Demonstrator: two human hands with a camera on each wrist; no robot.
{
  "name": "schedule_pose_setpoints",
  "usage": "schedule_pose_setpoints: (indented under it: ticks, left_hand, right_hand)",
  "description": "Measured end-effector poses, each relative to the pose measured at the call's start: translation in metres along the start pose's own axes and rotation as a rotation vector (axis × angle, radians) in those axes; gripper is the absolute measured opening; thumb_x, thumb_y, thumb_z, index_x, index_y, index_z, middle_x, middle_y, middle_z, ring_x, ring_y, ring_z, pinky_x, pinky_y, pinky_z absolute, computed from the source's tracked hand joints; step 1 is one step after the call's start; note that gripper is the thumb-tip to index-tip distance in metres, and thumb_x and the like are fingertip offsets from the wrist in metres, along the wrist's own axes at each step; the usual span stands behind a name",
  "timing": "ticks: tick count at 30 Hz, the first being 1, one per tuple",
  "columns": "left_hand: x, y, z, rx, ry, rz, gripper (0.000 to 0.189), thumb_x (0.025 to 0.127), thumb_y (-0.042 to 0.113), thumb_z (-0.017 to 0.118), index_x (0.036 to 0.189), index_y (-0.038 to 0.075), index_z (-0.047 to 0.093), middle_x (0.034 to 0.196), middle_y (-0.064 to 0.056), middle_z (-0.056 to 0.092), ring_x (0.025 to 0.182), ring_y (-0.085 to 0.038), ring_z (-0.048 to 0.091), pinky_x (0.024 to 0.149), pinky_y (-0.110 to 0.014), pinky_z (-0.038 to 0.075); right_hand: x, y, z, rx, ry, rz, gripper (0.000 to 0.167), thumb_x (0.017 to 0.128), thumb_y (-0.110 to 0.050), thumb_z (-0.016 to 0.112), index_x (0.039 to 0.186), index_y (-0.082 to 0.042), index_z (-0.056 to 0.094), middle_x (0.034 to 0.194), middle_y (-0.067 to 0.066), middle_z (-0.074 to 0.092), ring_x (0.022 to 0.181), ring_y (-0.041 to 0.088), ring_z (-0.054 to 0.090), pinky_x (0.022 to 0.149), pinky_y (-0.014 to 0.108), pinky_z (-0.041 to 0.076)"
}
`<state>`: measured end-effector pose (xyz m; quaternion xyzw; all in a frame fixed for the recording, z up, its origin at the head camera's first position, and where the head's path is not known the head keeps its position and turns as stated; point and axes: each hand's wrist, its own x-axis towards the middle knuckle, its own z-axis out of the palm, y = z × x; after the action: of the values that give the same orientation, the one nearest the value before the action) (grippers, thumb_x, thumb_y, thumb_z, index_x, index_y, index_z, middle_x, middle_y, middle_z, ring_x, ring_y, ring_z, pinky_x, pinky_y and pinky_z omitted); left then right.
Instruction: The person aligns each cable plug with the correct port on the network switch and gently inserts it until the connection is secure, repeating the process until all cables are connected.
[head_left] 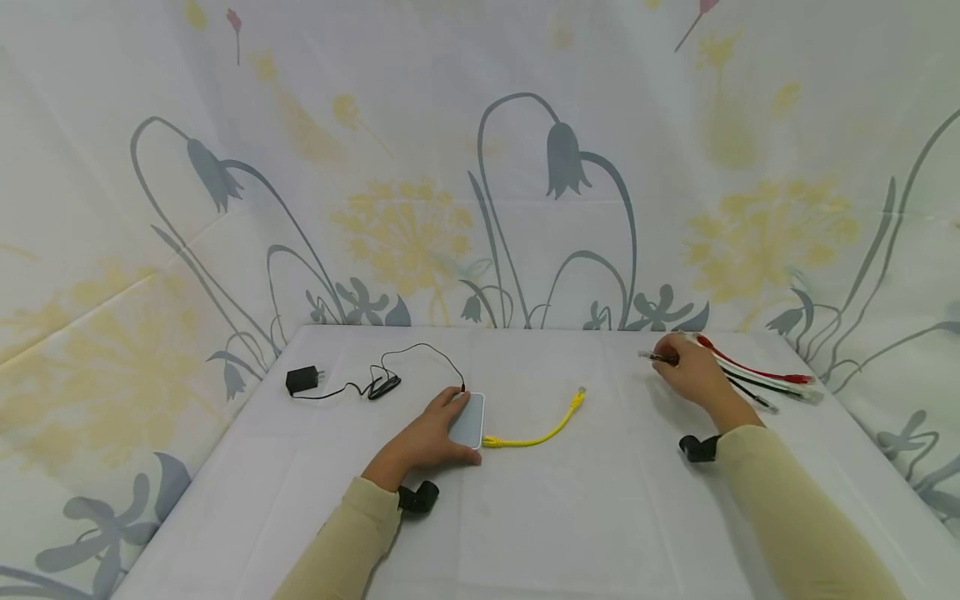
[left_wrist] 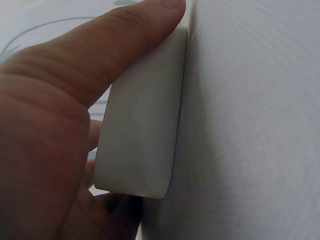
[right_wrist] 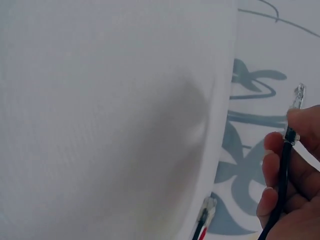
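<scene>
My left hand (head_left: 431, 433) grips a small white router (head_left: 468, 421) with a grey top, thumb at its near end and fingers at its far end. The left wrist view shows the router's plain white side (left_wrist: 145, 120) low against the white cloth. From its right side runs a short yellow network cable (head_left: 536, 440); a thin black power cord (head_left: 442, 353) meets its back edge. At the back right, my right hand (head_left: 690, 371) pinches a black network cable (right_wrist: 284, 175) just behind its clear plug (right_wrist: 299, 97), raised above the table in the right wrist view.
A black power adapter (head_left: 302, 379) lies at the left, its cord bundled by a black tie (head_left: 385, 387). Beside my right hand lie a red cable (head_left: 757, 368) and several black and white ones. Flowered cloth (head_left: 525, 250) stands behind the white table (head_left: 570, 517).
</scene>
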<state>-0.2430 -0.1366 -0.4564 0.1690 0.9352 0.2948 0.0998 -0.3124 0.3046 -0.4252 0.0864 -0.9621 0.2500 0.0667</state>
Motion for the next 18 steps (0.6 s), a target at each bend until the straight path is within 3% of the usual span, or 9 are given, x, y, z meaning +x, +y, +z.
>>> schedule_pose_setpoints:
  ticks: [18]
  left_hand:
    - [0.001, -0.001, 0.0, 0.01, -0.01, 0.0, 0.109, 0.069, 0.054, 0.083, 0.155, 0.019, 0.026, 0.162, -0.006, 0.016, 0.147, -0.03, 0.023, 0.112, -0.049, 0.033]
  right_hand:
    - [-0.014, -0.019, 0.021, 0.084, -0.022, 0.032, 0.031, 0.098, -0.029, 0.054, 0.116, -0.004, 0.06, 0.113, 0.019, 0.065, 0.104, 0.034, 0.06, 0.089, 0.05, 0.047]
